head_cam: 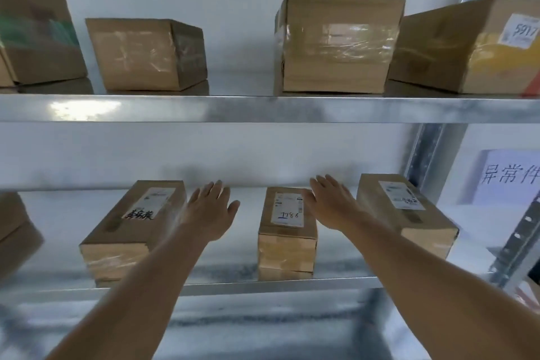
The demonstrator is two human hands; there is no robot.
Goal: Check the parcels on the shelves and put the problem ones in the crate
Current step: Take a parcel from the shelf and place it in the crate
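Both my hands, left (pixel 209 213) and right (pixel 333 203), spread flat and released, flank the small taped cardboard parcel (pixel 287 231) at twelve o'clock on the metal shelf (pixel 263 286).

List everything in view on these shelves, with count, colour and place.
Upper-shelf parcels: four, brown cardboard, in a row; rightmost labelled 5917.
Lower-shelf parcels: three whole, brown, white labels: left, middle, right; another cut off at the left edge.
Shelves: two, silver metal.
Upright post: one, silver, right.
Paper sign: one, white, far right.
Left hand: open, between left and middle parcels.
Right hand: open, by the middle parcel's right edge.
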